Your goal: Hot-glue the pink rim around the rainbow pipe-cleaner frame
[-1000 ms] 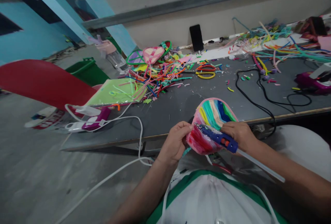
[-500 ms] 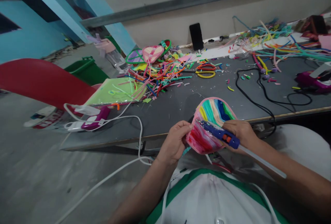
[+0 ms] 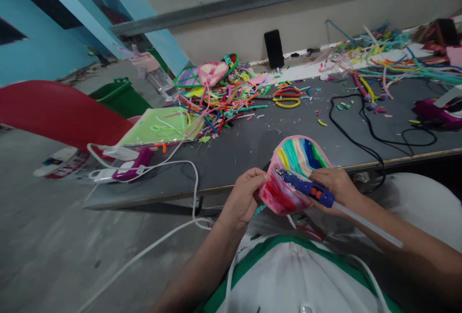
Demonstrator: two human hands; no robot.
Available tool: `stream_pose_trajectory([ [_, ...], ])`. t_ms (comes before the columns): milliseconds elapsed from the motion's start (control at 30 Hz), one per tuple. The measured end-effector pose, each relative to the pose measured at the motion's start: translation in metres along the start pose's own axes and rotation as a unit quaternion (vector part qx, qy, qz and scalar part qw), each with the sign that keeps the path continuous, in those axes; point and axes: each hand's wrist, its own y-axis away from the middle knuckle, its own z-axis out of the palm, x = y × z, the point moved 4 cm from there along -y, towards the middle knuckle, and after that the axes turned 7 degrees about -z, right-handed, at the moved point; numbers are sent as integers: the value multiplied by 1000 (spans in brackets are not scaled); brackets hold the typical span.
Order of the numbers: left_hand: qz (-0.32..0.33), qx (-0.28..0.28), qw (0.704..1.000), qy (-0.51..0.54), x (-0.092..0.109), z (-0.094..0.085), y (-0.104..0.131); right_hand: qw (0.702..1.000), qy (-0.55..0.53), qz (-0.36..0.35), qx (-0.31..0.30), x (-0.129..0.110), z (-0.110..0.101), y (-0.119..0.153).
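Observation:
Between my hands, at the table's front edge, is a rounded craft piece [image 3: 294, 151] made of coloured pipe cleaners with a pink rim. My left hand [image 3: 247, 195] pinches its left rim between thumb and fingers. A blue hot glue gun [image 3: 306, 187] lies across the piece, its tip near the left rim and close to my left fingertips. My right hand [image 3: 335, 188] is closed around the glue gun, whose handle is mostly hidden under the hand. A long clear glue stick [image 3: 368, 224] sticks out of the gun's back, over my right forearm.
On the dark table [image 3: 231, 163] lie a heap of pipe cleaners [image 3: 224, 103], scissors [image 3: 288, 102], a green plastic packet [image 3: 162, 127] and a black cord [image 3: 337, 125]. A phone [image 3: 274, 49] leans on the wall. A white cable [image 3: 197, 183] hangs over the front edge.

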Motion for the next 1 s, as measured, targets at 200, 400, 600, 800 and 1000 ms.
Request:
stream_pose_trajectory([
  [200, 3, -2, 1000, 2, -2, -1, 0, 1000, -5, 1, 6, -1, 0, -1],
  [400, 5, -5, 1000, 2, -2, -2, -1, 1000, -18, -14, -10, -4, 1, -2],
  [600, 0, -5, 1000, 3, -2, -2, 0, 1000, -14, -12, -23, -4, 1, -1],
  [800, 5, -13, 1000, 3, -2, -2, -1, 1000, -11, -2, -20, -4, 2, -2],
  [1000, 4, -14, 1000, -9, -3, -4, -2, 1000, -15, -6, -22, -4, 2, -2],
])
